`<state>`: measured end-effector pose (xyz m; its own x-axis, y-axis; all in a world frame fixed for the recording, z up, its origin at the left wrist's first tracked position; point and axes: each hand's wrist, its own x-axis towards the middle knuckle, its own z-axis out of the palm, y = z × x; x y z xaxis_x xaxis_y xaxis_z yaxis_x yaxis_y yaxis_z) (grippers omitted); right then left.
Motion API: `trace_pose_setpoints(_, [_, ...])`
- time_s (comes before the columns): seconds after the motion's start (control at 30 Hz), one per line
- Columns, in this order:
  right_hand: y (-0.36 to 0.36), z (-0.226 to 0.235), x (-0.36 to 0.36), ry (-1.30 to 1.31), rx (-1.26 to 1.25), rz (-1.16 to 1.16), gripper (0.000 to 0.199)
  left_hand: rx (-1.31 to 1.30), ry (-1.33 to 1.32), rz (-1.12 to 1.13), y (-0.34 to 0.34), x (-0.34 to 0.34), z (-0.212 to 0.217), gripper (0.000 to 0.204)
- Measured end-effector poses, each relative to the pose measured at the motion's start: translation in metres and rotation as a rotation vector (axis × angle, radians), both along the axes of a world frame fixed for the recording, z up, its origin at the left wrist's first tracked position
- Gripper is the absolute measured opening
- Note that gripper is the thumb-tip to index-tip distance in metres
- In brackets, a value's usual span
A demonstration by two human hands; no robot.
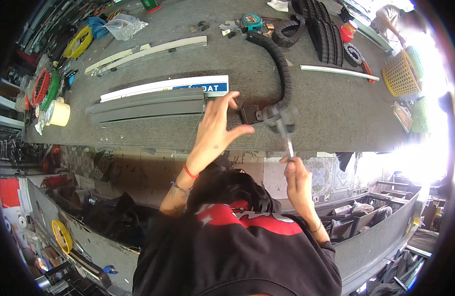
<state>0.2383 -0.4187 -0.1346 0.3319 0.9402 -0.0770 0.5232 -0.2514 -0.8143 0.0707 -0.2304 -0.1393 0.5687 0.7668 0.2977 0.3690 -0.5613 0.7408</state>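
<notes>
Gripping a screwdriver (285, 137) in our closed right hand (292, 170), we aim its tip at the black cable chain (285, 74), beyond our left hand (218, 126) with fingers spread, steadying nothing.

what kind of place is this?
Likely a workshop or repair shop. A long grey-carpeted workbench carries black cable drag chain, grey metal profiles and a tape measure; wire coils sit at its end. The right hand holds a screwdriver-like tool.
</notes>
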Motion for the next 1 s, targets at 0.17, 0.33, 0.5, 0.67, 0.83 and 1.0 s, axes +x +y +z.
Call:
trace_pose_setpoints(0.17, [0.015,-0.011,0.002,-0.119,0.065,0.024,0.02,0.096,0.104,-0.097,0.016,-0.002,-0.026,0.075])
trace_pose_setpoints(0.33, [0.026,0.007,-0.002,-0.168,-0.151,0.059,0.018,0.134,0.142,-0.027,0.011,0.004,-0.035,0.064])
trace_pose_setpoints(0.5, [0.018,0.043,-0.005,-0.379,0.199,-0.088,0.018,0.177,0.131,0.02,0.009,0.008,-0.038,0.054])
trace_pose_setpoints(0.67, [0.019,0.024,-0.014,-0.288,-0.129,0.175,0.016,0.147,0.114,0.02,0.01,0.008,-0.038,0.052])
trace_pose_setpoints(0.83, [0.011,0.027,-0.011,-0.36,0.37,-0.272,0.016,0.139,0.113,0.025,0.011,0.009,-0.037,0.052])
trace_pose_setpoints(1.0, [0.02,0.016,-0.015,-0.214,-0.114,0.118,0.015,0.119,0.103,0.022,0.011,0.009,-0.038,0.051])
